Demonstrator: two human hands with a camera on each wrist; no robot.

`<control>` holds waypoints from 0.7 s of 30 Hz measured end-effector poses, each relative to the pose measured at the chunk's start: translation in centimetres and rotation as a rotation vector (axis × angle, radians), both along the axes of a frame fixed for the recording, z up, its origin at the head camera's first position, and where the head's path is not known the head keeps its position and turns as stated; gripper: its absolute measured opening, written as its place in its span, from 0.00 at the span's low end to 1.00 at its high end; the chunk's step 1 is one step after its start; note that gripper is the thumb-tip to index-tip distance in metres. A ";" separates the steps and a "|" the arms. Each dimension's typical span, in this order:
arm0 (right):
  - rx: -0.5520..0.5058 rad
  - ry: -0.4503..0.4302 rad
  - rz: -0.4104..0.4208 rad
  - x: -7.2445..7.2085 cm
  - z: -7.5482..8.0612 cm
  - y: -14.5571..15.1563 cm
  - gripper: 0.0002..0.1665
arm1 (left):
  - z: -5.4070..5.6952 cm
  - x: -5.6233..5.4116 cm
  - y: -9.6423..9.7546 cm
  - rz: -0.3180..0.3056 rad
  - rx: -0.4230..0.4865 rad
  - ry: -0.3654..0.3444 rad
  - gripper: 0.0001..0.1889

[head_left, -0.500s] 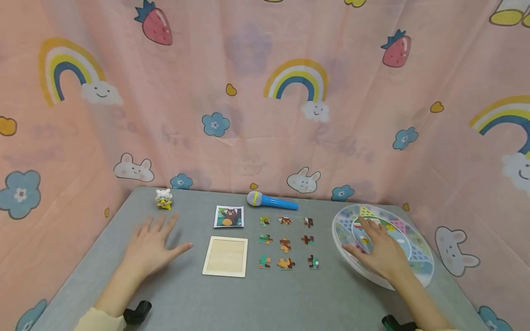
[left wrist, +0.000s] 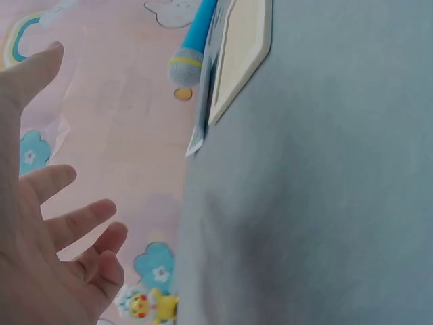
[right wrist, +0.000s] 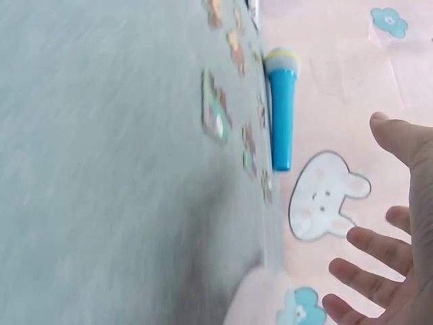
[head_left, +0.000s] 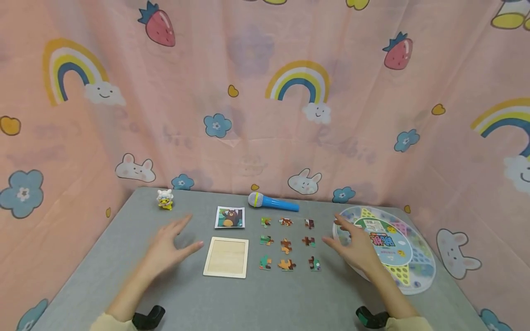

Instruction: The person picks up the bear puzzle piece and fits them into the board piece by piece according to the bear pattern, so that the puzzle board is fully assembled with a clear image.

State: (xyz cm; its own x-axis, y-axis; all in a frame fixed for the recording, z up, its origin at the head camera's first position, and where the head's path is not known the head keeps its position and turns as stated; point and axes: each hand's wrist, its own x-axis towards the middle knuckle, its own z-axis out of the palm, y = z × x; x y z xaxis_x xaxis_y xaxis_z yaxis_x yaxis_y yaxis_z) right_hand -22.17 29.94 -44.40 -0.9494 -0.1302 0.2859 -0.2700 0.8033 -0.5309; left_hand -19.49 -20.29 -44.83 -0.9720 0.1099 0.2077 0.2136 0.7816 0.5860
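My left hand (head_left: 167, 248) hovers over the table left of the wooden puzzle tray (head_left: 205, 257), fingers spread and holding nothing. In the left wrist view its fingers are loosely bent, with the tray's frame (left wrist: 265, 40) beyond. My right hand (head_left: 356, 246) is held above the table between the puzzle pieces and the round game board (head_left: 422, 262), overlapping the board's left edge in the head view. Nothing is in its relaxed fingers. Several jigsaw pieces (head_left: 286, 246) lie in three rows right of the tray. A bear picture card (head_left: 230, 217) lies behind the tray.
A blue toy microphone (head_left: 279, 204) lies at the back of the table. A small yellow and white figurine (head_left: 165, 200) stands at the back left. A pink patterned curtain (head_left: 256, 156) hangs behind the table (head_left: 290, 303).
Both hands have moved inward, the left to the right and the right to the left. The right hand has come away from over the game board's middle, uncovering its printed centre.
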 end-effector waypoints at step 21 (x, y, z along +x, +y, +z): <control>-0.176 -0.014 0.186 -3.9 -0.9 -6.4 0.34 | -4.5 0.3 1.7 -0.102 0.174 -0.081 0.49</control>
